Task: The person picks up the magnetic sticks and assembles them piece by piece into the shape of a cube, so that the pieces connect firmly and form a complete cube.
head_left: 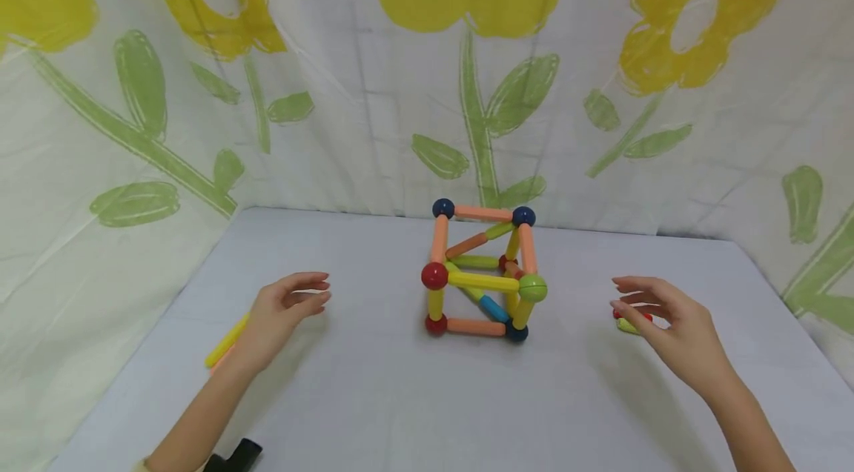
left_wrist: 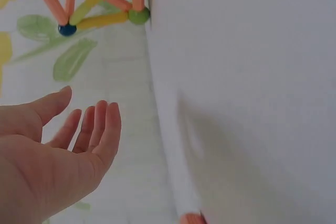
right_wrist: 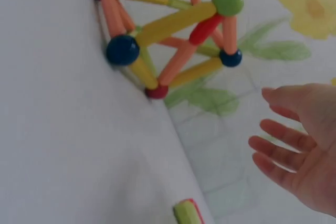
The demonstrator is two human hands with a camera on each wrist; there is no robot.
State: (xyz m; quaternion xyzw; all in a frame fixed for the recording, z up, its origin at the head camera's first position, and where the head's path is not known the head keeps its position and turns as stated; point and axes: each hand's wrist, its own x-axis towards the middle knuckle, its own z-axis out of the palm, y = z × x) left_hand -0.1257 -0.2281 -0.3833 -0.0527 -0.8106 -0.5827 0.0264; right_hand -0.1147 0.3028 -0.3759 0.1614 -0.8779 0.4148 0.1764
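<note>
A cube-shaped frame of coloured rods and balls [head_left: 483, 281] stands on the table, with slanting rods across some of its sides. Its corners are red, dark blue and green balls; its edges are orange and yellow-green rods. To the left of the frame, my left hand [head_left: 283, 316] hovers above the table with relaxed, slightly bent fingers and holds nothing. My right hand [head_left: 674, 331] is likewise raised on the other side, fingers loosely bent, nothing in its grasp. Both palms face inward, and neither hand touches the frame.
Beside the left forearm lie a yellow rod [head_left: 227, 341] and an orange rod, partly covered by the arm. Red and green pieces [head_left: 627, 325] lie behind the right hand. A black object [head_left: 242, 455] shows near the left wrist. A flower-print cloth [head_left: 320, 175] hangs behind the table.
</note>
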